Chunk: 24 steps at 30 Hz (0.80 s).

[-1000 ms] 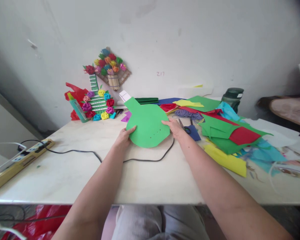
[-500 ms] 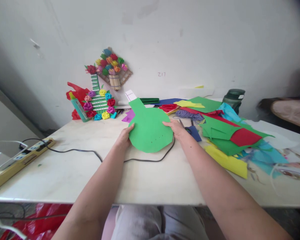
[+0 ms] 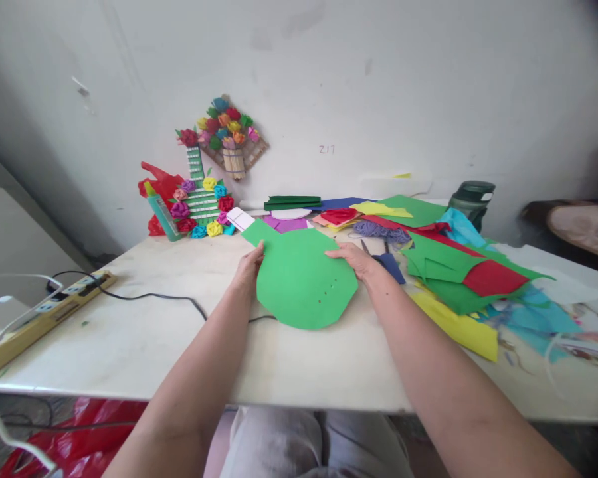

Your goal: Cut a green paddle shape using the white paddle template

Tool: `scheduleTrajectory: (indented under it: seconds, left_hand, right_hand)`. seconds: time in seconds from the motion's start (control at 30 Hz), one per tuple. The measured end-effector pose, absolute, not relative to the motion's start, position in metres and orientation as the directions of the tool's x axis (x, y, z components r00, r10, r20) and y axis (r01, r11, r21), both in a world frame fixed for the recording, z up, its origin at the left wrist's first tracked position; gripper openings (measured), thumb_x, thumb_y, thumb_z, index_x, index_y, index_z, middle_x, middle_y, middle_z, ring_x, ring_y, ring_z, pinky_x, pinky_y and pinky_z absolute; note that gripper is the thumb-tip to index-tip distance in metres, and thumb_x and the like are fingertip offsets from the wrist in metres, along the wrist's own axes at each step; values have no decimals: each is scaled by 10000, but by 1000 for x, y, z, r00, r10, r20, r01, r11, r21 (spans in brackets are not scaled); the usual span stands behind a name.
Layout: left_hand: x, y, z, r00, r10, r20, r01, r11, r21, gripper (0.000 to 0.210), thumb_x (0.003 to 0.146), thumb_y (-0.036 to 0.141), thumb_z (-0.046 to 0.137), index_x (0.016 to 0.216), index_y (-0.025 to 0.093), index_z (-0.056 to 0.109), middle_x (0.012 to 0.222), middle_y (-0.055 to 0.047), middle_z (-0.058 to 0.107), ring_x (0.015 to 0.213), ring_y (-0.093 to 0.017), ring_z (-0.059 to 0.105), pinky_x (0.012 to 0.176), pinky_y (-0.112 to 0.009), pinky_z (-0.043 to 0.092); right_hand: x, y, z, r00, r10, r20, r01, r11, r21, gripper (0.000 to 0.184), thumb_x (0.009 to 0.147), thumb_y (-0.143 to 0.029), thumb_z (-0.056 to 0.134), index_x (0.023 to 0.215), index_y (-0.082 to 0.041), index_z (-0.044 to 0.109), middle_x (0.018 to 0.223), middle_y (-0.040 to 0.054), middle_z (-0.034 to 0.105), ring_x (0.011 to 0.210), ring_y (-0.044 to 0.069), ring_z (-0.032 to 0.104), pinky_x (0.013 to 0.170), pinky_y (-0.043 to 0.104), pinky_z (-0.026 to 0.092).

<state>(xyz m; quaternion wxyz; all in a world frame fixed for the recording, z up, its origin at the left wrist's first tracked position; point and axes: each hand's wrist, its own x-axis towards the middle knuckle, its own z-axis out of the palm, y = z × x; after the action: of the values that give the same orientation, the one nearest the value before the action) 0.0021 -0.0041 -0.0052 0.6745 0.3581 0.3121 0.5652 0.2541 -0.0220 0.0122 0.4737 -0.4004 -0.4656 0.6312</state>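
Note:
Between my hands is a green paper cutout (image 3: 299, 275), round with a short neck that points to the upper left. Small dark dots mark its lower right part. My left hand (image 3: 252, 264) grips its left edge, thumb on top. At the right edge my right hand (image 3: 353, 257) pinches it, thumb on top and the other fingers partly hidden beneath. A white tag-like strip (image 3: 240, 219) shows just past the neck's end; whether it is joined to the cutout I cannot tell. Scissors (image 3: 366, 248) and a dark blue paper piece (image 3: 391, 267) lie beside my right hand.
Left-back stand a glue bottle (image 3: 163, 214) and a flower-trimmed green guitar shape (image 3: 202, 199). A yellow power strip (image 3: 54, 318) lies at the left, its black cord (image 3: 149, 295) crossing the table. Coloured paper (image 3: 448, 265), purple yarn (image 3: 381, 231) and a dark bottle (image 3: 472, 202) fill the right.
The green cutout has turned, its neck swinging left, and has come lower and nearer to me. Both hands keep their hold on its edges. The view has shifted slightly.

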Motion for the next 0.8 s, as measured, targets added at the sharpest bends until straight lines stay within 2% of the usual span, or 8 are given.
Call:
scheduleTrajectory:
  seconds: [0.13,0.3,0.4,0.57,0.8]
  left_hand:
    - [2,-5,-4,8,1000,7,-515,-2,857,187,654,244,686,755,102,616,609,-57,656,541,-186,624,631,-327,529]
    - [3,-6,-1,-26,1000,17,-522,-28,853,136,634,185,687,657,113,574,563,-41,632,516,-171,608,603,-312,519]
    - [3,-5,-1,-40,999,9,-524,-28,851,140,632,191,684,664,106,577,558,-40,626,494,-166,597,579,-309,511]
    - [1,3,-4,-38,998,-47,-608,15,794,192,676,223,646,818,99,611,601,-44,638,500,-150,599,563,-274,500]
    - [-5,10,-8,-142,989,-40,-571,-49,819,127,666,198,669,703,123,573,484,8,558,350,-81,477,371,-191,386]
  right_hand:
    - [255,-22,10,-248,965,-82,-202,-134,-970,296,606,-137,662,902,-133,646,724,65,705,573,187,643,585,331,530]
    - [254,-23,11,-255,964,-72,-185,-122,-975,267,615,-144,660,880,-116,645,722,78,704,566,188,644,568,319,528]
    - [252,-25,14,-257,963,-78,-189,-130,-973,262,612,-143,659,871,-114,642,713,76,702,563,187,643,562,316,527]
    - [255,-26,16,-274,958,-85,-177,-137,-975,270,609,-136,653,878,-125,635,723,68,701,571,186,643,577,323,528]
    - [257,-25,16,-245,964,-102,-188,-150,-971,297,616,-159,656,911,-135,620,739,66,700,585,187,640,592,321,522]
